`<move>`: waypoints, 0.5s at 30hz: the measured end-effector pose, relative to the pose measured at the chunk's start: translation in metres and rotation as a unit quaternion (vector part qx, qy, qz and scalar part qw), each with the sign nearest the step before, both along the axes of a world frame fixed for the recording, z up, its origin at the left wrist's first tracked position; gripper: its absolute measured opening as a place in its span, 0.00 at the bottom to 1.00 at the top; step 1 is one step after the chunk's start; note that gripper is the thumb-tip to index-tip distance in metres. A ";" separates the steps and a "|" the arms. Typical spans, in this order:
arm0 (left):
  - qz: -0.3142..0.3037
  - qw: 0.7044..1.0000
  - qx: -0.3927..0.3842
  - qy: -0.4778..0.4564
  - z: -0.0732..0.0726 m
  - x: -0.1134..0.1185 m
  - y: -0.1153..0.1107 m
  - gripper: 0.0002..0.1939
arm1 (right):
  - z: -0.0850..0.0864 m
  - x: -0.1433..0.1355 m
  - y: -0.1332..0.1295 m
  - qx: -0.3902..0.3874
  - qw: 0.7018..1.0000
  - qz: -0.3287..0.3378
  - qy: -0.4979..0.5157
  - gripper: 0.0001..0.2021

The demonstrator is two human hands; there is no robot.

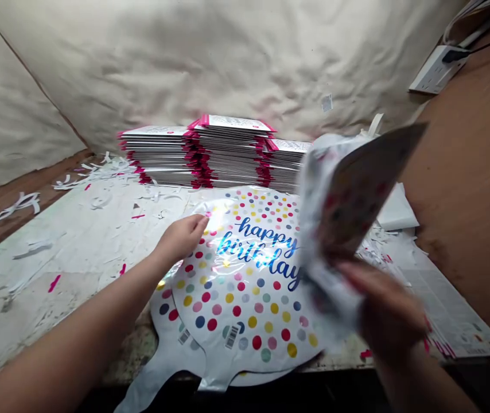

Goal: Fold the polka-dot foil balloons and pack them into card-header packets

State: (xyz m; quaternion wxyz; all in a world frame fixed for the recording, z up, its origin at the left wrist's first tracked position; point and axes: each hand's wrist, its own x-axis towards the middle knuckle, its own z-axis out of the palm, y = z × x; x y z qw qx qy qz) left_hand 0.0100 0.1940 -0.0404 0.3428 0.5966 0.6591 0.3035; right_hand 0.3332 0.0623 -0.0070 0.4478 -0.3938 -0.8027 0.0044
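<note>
Flat foil balloons [245, 292] with coloured dots and blue "happy birthday" lettering lie overlapped at the table's front edge, their pale tails hanging toward me. My left hand [182, 238] pinches the upper left rim of the top balloon, thumb and fingers together. On the right, my right hand [387, 304] is closed on a folded, dotted sheet [335, 212], raised over the balloons' right side and blurred by motion. This sheet covers part of the top balloon and the end of its lettering.
Three stacks of pink-edged white packets [232, 152] stand at the back against a draped sheet. Paper strips [16, 209] and pink scraps litter the white tabletop [98, 241]. White folded material [397, 209] lies at the right. A power strip [438, 69] is at the upper right.
</note>
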 end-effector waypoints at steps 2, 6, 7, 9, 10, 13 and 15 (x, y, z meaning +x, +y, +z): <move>0.003 0.996 -0.017 -0.087 0.002 -0.004 0.007 0.22 | -0.025 -0.021 -0.003 -0.024 0.994 0.076 -0.070 0.25; 0.006 0.981 -0.082 -0.174 -0.003 -0.008 0.010 0.20 | -0.069 -0.035 -0.008 -0.139 0.962 0.125 -0.201 0.17; 0.011 0.978 -0.094 -0.185 -0.004 -0.006 0.012 0.19 | -0.075 -0.033 -0.009 -0.166 0.955 0.126 -0.213 0.17; 0.017 0.974 -0.110 -0.197 -0.006 0.001 0.019 0.19 | -0.083 -0.028 -0.010 -0.200 0.944 0.141 -0.223 0.16; 0.015 0.973 -0.118 -0.200 -0.005 0.007 0.025 0.19 | -0.084 -0.026 -0.010 -0.209 0.940 0.150 -0.224 0.16; -0.017 0.964 -0.174 -0.202 0.002 0.029 0.043 0.23 | -0.083 -0.024 -0.009 -0.230 0.932 0.166 -0.224 0.16; -0.057 0.947 -0.233 -0.212 0.006 0.045 0.051 0.24 | -0.082 -0.025 -0.008 -0.241 0.929 0.170 -0.224 0.16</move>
